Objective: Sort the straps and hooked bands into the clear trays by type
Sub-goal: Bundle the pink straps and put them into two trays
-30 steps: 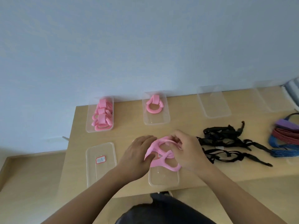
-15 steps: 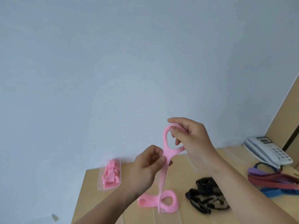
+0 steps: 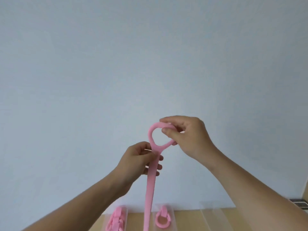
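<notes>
A long pink strap [image 3: 150,185] with a loop at its top hangs straight down in front of the wall, its lower end out of frame. My right hand [image 3: 186,135] pinches the right side of the loop. My left hand [image 3: 140,159] grips the strap just below the loop. Low in the view, a clear tray [image 3: 124,217] holds several pink bands, and a second clear tray [image 3: 172,219] holds one coiled pink band [image 3: 163,218].
Only the far strip of the wooden table [image 3: 191,220] shows at the bottom, with another clear tray [image 3: 211,219] on it. A dark object [image 3: 299,203] sits at the right edge. The plain wall fills the rest.
Both hands have lifted the pink strap off the table and pulled it out straight and taut. The view has tilted up, so the black and coloured straps are out of sight.
</notes>
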`<state>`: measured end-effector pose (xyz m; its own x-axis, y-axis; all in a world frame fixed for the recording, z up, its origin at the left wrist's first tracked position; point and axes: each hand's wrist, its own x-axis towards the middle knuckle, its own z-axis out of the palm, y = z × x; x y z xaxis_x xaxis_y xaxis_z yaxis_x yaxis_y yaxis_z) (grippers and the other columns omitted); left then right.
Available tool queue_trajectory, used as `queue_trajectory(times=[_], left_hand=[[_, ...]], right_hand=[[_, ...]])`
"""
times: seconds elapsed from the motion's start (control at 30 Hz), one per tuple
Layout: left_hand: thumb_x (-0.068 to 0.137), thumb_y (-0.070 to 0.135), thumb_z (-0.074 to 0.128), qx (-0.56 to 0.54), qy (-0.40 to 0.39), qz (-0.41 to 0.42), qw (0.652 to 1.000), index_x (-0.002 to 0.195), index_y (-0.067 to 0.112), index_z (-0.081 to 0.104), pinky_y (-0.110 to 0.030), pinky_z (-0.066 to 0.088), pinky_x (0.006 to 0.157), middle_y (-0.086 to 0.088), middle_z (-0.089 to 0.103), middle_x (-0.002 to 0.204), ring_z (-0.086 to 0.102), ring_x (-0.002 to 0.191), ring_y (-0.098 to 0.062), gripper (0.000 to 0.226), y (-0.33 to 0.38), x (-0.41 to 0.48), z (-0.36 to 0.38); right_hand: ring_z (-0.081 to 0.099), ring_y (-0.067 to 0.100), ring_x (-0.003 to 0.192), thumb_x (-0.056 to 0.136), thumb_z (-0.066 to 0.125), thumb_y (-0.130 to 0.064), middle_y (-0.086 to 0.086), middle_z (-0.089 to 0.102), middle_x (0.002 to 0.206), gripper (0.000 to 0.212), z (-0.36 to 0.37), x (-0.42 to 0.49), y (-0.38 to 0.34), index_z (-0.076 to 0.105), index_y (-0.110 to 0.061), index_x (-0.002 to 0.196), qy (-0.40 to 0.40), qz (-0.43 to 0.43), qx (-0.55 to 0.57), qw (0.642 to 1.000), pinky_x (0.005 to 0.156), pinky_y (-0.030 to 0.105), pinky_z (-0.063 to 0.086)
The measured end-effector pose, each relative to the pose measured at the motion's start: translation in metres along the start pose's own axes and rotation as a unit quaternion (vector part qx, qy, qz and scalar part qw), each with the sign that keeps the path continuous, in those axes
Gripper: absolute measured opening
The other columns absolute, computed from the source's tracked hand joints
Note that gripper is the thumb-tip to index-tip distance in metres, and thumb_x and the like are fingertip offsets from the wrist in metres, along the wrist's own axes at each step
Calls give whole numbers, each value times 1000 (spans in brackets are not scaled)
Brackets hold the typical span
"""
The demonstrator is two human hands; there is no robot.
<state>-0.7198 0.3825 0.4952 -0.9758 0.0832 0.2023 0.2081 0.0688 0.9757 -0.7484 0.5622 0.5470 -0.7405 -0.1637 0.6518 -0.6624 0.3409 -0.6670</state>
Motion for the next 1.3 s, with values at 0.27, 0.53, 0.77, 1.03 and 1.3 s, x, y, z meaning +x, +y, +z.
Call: queue_trajectory(times=[0.27,0.53,0.77,1.03,1.3], left_hand=[[98,11,63,-93,31,19,995,105,2,74,-47,62,78,-19,76,98,73,83,-35,16,-31,-5,36],[85,21,59,-141,-5,53,988,93,1,74,-47,60,80,-18,68,88,69,81,-32,26,-31,-10,46],[88,38,70,-128,36,72,988,99,3,76,-50,61,87,-15,73,89,73,81,-29,38,-25,-14,53],[95,28,62,-92,61,72,991,101,9,79,-56,57,95,-7,79,96,75,88,-28,26,-19,-22,57],[105,12,53,6,77,98,992,106,19,79,-37,59,92,1,81,102,75,101,-21,27,-18,-32,60]], right_hand=[[69,5,83,92,66,-12,-11,75,92,13,22,-38,39,70,-21,101,79,-152,-103,980,71,19,53],[65,10,109,85,69,-4,-7,74,109,24,15,-61,66,78,-15,104,98,-241,-123,958,93,19,50],[65,8,113,84,68,-5,-8,74,109,22,5,-60,60,78,-14,102,111,-244,-104,958,94,26,53],[62,10,116,84,70,-8,-9,73,109,16,0,-64,52,79,-15,94,90,-245,-105,960,94,19,49],[59,9,94,85,67,-14,-14,67,93,14,-8,-65,44,76,-21,94,31,-216,-156,963,72,20,54]])
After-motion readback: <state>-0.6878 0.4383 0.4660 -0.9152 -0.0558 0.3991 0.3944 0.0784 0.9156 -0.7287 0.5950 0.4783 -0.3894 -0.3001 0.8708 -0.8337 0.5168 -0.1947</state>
